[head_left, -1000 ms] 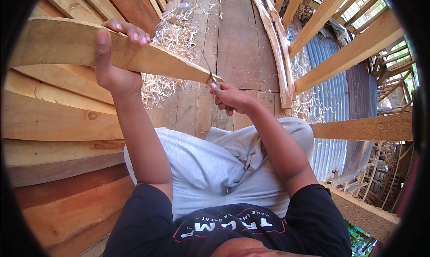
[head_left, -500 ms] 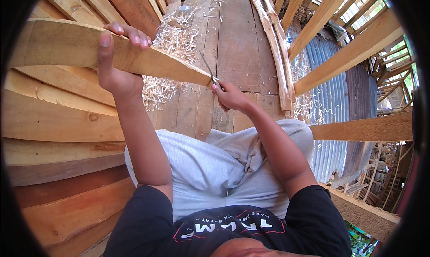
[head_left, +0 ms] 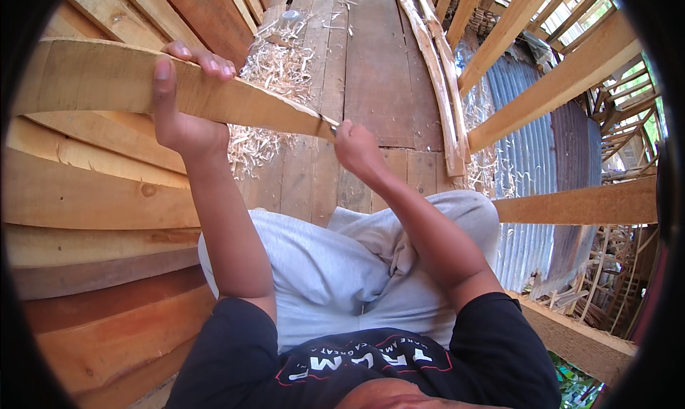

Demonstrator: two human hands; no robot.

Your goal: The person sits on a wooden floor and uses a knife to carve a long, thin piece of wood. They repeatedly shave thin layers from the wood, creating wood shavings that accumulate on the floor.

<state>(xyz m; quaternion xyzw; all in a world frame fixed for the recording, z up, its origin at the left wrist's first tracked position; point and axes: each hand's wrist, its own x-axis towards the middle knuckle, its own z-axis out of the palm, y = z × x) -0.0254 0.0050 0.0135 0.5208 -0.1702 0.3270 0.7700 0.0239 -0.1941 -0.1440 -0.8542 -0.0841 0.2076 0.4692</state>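
Hands [head_left: 182, 99] grip plank [head_left: 100, 77], blade [head_left: 330, 121] at edge.

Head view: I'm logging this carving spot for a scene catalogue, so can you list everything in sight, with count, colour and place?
wooden strip: one, pale tan, tapering to a point, held across the upper left
small blade: one, grey metal, at the strip's pointed tip
wood shavings: one loose heap, pale straw, on the floor beyond the strip
plank floor: one, brown-grey boards, centre
stacked planks: several, tan to reddish brown, left side
wooden beams: several, pale, upper right
corrugated sheet: one, grey, right of the floor
grey trousers: one pair, centre
black shirt: one, bottom
left hand: gripping the strip
right hand: closed on the blade at the tip
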